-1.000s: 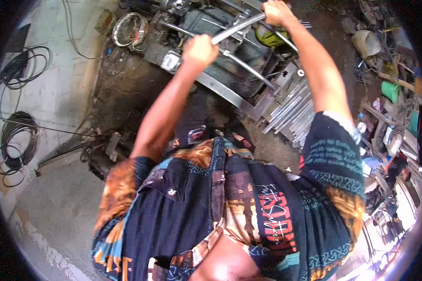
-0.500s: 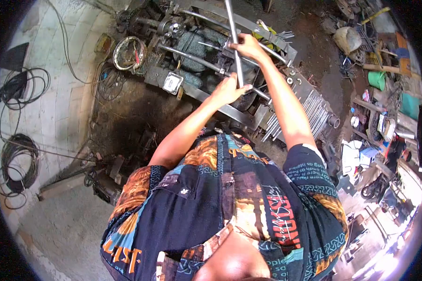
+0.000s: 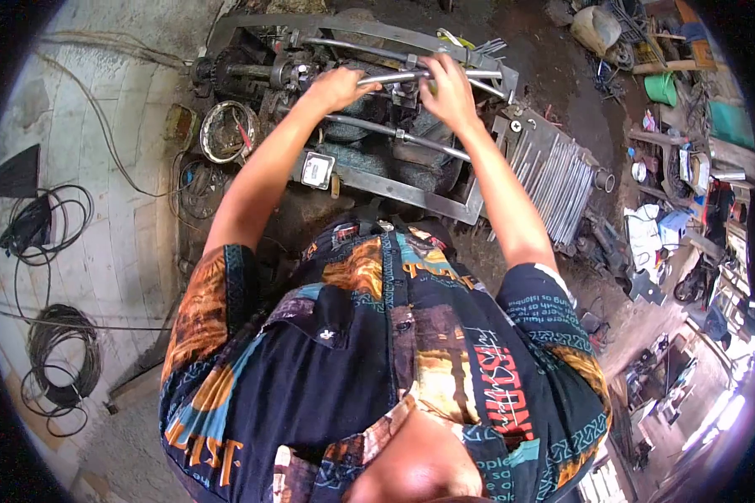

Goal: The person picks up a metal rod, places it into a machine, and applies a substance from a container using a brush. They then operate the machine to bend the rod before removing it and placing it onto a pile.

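A machine with a metal frame [image 3: 377, 192] and long threaded bars lies in front of me. Over it I hold a smooth metal rod [image 3: 398, 77], lying nearly level from left to right. My left hand [image 3: 336, 89] is closed around the rod's left end. My right hand [image 3: 450, 94] is farther along, its fingers curled over the rod and thumb below. The rod's right end sticks out past that hand. Just under my hands are the machine's central metal parts, partly hidden by them.
Several cut metal rods [image 3: 549, 189] lie side by side on a plate at the machine's right end. A round container [image 3: 228, 132] stands at the left, near a white square box [image 3: 317, 170]. Coiled cable [image 3: 61, 356] lies on the left floor. Tools and a green bucket [image 3: 661, 89] crowd the right.
The rod has swung from steep, pointing away from me, to nearly level across the machine. My left hand has moved left and away from me; my right hand stays near the rod's middle.
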Action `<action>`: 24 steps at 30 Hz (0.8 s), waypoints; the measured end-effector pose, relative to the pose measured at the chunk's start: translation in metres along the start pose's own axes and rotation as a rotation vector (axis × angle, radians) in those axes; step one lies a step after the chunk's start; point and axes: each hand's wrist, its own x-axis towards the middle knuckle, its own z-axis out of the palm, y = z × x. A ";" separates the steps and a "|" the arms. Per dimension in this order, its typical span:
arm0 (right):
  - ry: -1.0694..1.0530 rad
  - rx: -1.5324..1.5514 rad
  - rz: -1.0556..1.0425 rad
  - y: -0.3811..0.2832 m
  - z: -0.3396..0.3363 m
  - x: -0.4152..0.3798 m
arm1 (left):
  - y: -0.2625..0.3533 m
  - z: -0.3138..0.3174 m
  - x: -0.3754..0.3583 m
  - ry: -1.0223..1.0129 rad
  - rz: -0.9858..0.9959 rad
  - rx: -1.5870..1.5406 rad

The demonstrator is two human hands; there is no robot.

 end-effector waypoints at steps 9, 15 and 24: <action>-0.299 -0.308 0.313 0.057 0.073 -0.070 | 0.026 0.033 -0.038 0.120 -0.091 -0.174; -0.512 -0.417 0.236 0.083 0.093 -0.054 | 0.052 0.059 -0.069 0.175 -0.123 -0.313; -0.601 -0.478 0.215 0.106 0.069 -0.066 | 0.072 0.077 -0.107 0.115 -0.208 -0.404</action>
